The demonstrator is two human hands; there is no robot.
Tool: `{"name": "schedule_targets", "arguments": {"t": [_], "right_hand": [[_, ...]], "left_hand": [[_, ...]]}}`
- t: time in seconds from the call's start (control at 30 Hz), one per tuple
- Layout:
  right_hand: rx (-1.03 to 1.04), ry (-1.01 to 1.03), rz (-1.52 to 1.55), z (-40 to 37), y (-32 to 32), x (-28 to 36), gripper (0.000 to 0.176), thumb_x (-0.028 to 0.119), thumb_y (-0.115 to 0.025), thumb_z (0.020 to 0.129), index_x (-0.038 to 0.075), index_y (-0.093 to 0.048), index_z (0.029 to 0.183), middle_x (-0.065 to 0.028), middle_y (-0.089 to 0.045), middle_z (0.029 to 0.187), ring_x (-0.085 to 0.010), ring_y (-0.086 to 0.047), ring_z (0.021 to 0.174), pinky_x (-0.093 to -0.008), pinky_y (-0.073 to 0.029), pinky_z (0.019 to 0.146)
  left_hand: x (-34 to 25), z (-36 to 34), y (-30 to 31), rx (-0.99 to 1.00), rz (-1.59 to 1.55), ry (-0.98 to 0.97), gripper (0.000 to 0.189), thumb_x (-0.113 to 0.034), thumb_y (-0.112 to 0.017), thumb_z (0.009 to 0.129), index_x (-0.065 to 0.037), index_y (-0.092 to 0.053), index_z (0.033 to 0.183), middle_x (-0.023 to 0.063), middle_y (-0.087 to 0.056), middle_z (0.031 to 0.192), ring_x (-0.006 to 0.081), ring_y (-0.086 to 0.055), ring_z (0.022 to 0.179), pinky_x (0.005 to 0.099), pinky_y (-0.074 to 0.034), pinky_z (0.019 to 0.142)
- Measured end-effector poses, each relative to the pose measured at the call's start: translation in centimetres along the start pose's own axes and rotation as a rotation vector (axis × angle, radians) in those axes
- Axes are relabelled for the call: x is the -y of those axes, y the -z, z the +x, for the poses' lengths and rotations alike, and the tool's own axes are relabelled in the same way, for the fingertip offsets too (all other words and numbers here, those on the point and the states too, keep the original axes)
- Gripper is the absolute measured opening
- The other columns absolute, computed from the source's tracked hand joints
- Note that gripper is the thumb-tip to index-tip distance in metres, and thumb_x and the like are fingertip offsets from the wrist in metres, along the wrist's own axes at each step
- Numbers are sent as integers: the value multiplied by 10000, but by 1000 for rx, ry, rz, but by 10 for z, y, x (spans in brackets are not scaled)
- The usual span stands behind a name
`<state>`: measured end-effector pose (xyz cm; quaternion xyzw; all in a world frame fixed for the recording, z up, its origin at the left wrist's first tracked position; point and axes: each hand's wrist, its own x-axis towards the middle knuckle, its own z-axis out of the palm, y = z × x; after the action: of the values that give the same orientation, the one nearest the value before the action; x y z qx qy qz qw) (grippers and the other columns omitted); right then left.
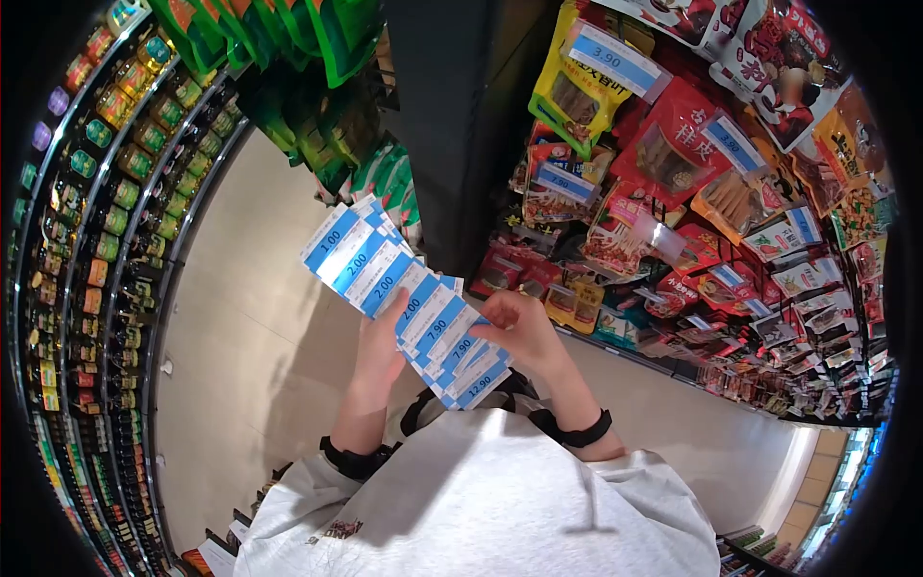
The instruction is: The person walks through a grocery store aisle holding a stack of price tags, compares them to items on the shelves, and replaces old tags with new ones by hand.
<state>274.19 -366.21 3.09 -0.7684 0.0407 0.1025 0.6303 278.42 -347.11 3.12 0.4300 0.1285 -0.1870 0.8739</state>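
A fanned sheaf of blue-and-white price labels [437, 322] is held in front of my chest, with prices such as 1.00, 2.00, 7.90 and 12.90 printed on them. My left hand [383, 337] grips the sheaf from its left side, thumb over the front. At the right edge, my right hand [519, 332] pinches the labels between thumb and fingers. Some labels overlap, so their lower parts are hidden. Both wrists wear black bands.
Hanging spice packets [673, 144] with price tags such as a 3.90 label [615, 60] fill the rack at right. A dark pillar [437, 115] stands ahead. Curved shelves of jars [125, 192] line the left. Green bags [336, 38] hang at top, above the tiled floor [231, 260].
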Motion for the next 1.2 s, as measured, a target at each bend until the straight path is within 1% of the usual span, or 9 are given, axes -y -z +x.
{"name": "schedule_targets", "arguments": {"t": [0.27,0.37,0.47,0.53,0.67,0.8,0.9,1.03,1.2], "right_hand": [[-341,54,-79,-17,-7,-7,61,-1,-635,729,-20,-610,780,-28,-613,712,-68,-556,640,-203,-443,584],[-475,113,-131,-24,1,-7,136,-7,-623,734,-21,-607,869,-55,-621,733,-79,-573,665,-215,-453,595],[-452,127,33,-31,6,-11,313,-19,-599,745,0,-543,1053,-86,-625,853,-95,-583,747,-226,-464,662],[-138,219,452,-38,2,-6,477,-35,-595,740,30,-438,1186,-94,-613,917,-109,-577,837,-235,-461,736],[-86,167,427,-49,-12,6,537,-50,-603,724,48,-409,1215,-76,-613,894,-120,-571,878,-243,-453,784],[-146,286,519,-55,-20,12,512,-86,-592,701,39,-464,1181,-102,-546,1051,-154,-533,986,-266,-457,800],[99,375,-27,-57,-8,33,374,-107,-599,664,72,-632,991,-105,-542,1049,-221,-548,945,-307,-461,774],[508,220,-500,-54,8,58,457,-87,-616,626,81,-600,1051,-147,-585,957,-283,-583,852,-306,-478,744],[454,250,-669,-56,6,53,489,-78,-615,633,60,-561,1099,-163,-594,981,-284,-599,852,-313,-485,737]], "left_hand": [[0,-4,17,-38,-50,100,351,-119,-548,829,-1,-458,1146,104,-545,1085,215,-549,981,341,-454,813],[5,-4,26,-3,-62,114,353,-105,-543,830,1,-451,1154,107,-536,1095,219,-541,993,346,-447,826],[14,-2,35,29,-54,137,360,-106,-539,833,1,-443,1164,108,-530,1107,226,-533,1004,355,-437,842],[18,-4,35,37,-47,152,366,-108,-538,835,0,-438,1169,110,-527,1112,230,-530,1007,361,-433,849],[32,-6,36,45,-59,180,372,-102,-543,834,-2,-431,1175,113,-528,1109,243,-529,1009,380,-434,847],[41,-12,34,75,-18,229,332,-85,-535,837,-12,-454,1151,112,-533,1099,253,-539,991,381,-453,820],[46,-11,33,82,57,290,307,-71,-511,844,0,-459,1138,119,-542,1079,254,-557,959,376,-476,782],[61,3,36,185,179,358,324,-79,-480,857,0,-436,1168,128,-526,1104,248,-544,983,371,-462,816],[83,27,50,425,137,342,334,-78,-460,865,-8,-426,1190,131,-511,1135,247,-531,1013,367,-443,869]]}}
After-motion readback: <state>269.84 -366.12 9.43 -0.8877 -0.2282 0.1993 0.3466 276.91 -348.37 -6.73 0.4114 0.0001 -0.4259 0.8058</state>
